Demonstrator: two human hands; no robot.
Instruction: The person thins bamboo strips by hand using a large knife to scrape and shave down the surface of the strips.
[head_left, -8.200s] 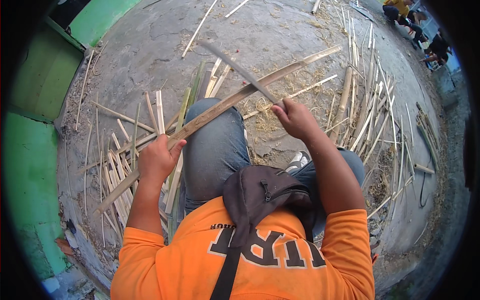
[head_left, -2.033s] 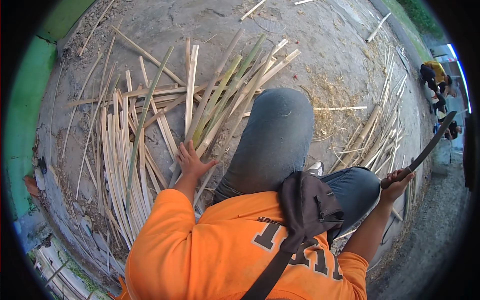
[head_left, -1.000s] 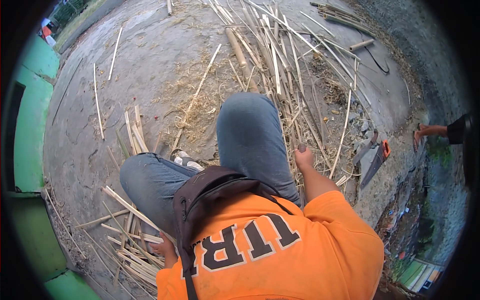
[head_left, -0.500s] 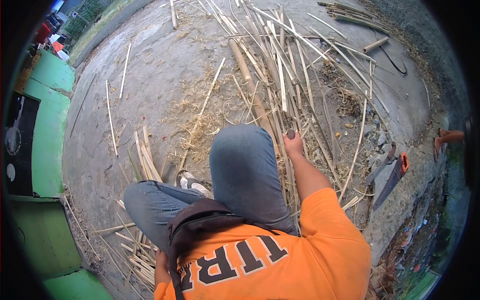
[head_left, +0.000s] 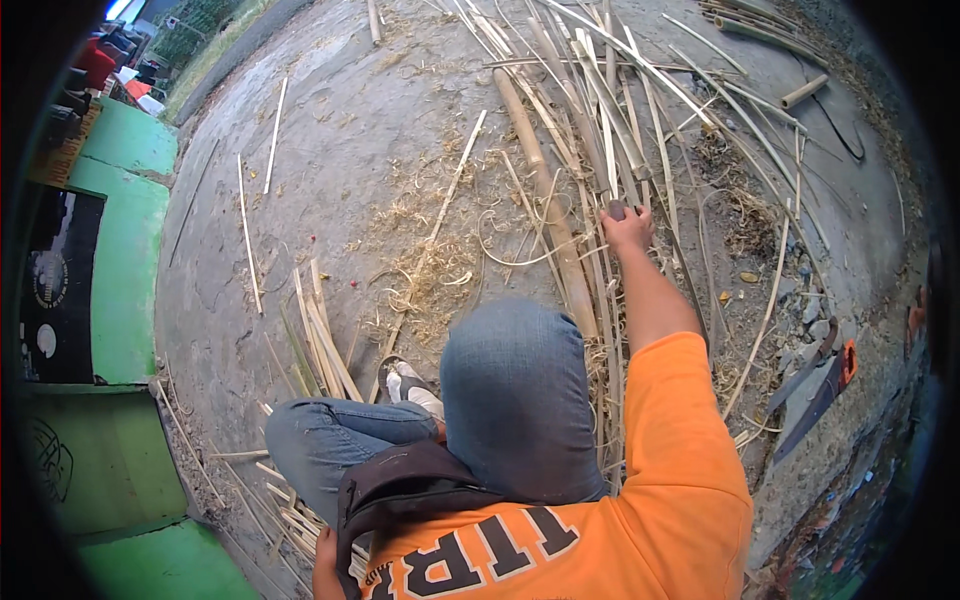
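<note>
My right hand (head_left: 630, 232) reaches forward past my raised knee, closed round a short dark brown handle (head_left: 616, 210). Any blade on it cannot be made out. Long split bamboo strips (head_left: 600, 300) run beneath and beside this hand, and the end of a wider split bamboo piece (head_left: 632, 155) lies just beyond it. A round bamboo pole (head_left: 550, 195) lies to its left. Low beside the black bag, my left hand (head_left: 325, 550) is next to a bundle of pale bamboo strips (head_left: 298, 522); its fingers are mostly hidden.
Two saws (head_left: 815, 405) lie on the right by broken concrete. Several bamboo poles (head_left: 765, 38) are stacked at the far right. Curly shavings (head_left: 430, 280) cover the ground ahead, with single strips (head_left: 250, 235) to the left. A green wall (head_left: 125, 270) borders the left side.
My right hand has moved forward, away from my body, with the dark handle still in it. The view has shifted slightly. My left hand stays low beside the bag.
</note>
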